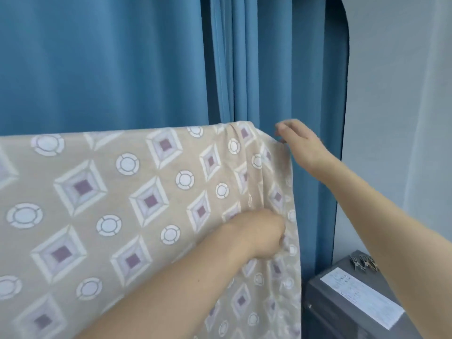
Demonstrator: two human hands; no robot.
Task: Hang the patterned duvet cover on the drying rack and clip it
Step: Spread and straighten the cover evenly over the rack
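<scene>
The beige duvet cover (117,192), printed with diamonds and circles, hangs draped over a rail that its top fold hides, filling the left and middle of the view. My left hand (259,234) grips a bunch of the fabric near the cover's right edge, about halfway down. My right hand (299,140) is raised at the cover's top right corner, fingers loosely curled; its fingertips touch or pinch the corner, I cannot tell which. Several metal clips (364,261) lie on a grey box at the lower right.
A blue curtain (110,62) hangs close behind the cover. A grey box (342,311) with a white label stands at the lower right, beside the cover's hanging edge. A pale wall (401,106) lies to the right of the curtain.
</scene>
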